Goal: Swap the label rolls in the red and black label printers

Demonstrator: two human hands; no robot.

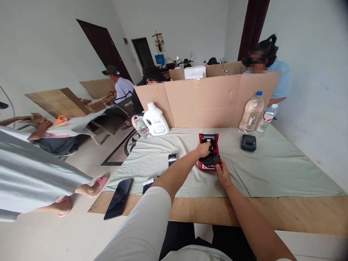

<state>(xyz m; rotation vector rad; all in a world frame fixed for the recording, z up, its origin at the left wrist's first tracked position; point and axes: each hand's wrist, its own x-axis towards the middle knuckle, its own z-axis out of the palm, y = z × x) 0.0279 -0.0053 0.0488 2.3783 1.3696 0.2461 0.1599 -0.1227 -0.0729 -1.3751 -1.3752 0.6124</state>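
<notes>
In front of me on the cloth lies a small red and black device (209,161) with its lid raised at the far end. My left hand (203,149) reaches into its open middle from the left, fingers curled; what they pinch, if anything, is hidden. With thumb and fingers, my right hand (224,174) grips the device's near right corner. A small black and silver piece (173,159) rests on the cloth to the left. Closer to me, another dark piece with a pale top (147,184) is partly covered by my left forearm.
A smartphone (119,199) lies at the table's front left. White jug (156,121) and pink-handled bottle (141,128) stand back left; clear bottles (251,112) and a dark box (248,143) are right. A cardboard screen (202,103) spans the back. People sit beyond; one stands left.
</notes>
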